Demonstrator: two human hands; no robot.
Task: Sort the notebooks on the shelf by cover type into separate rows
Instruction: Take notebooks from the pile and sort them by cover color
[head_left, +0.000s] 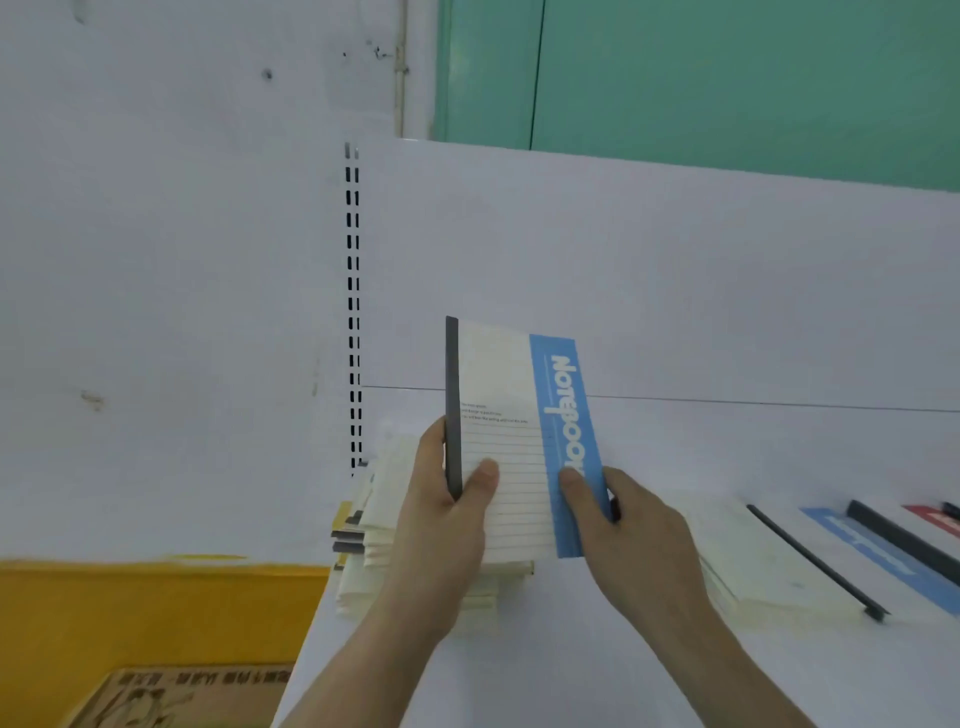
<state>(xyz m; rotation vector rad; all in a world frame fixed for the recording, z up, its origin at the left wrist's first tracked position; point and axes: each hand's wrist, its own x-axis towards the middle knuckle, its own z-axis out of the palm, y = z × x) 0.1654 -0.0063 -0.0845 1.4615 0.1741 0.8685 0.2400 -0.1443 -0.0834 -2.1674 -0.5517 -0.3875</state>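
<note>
I hold a cream notebook (506, 395) with a blue "Notebook" band and a dark spine upright above the white shelf (597, 649). My left hand (447, 519) grips its spine edge, thumb on the lined cover. My right hand (623, 525) pinches the blue band's lower corner. Below and behind my left hand lies a stack of cream notebooks (363, 561). To the right, a cream notebook (769, 566) lies flat, then a blue-banded one (883, 556), and a red-banded one (935, 519) at the frame's edge.
A white back panel (675, 286) with a slotted upright (353, 312) rises behind the shelf. A yellow surface (156, 603) and a brown printed box (182, 696) sit lower left. A green wall (727, 78) shows above.
</note>
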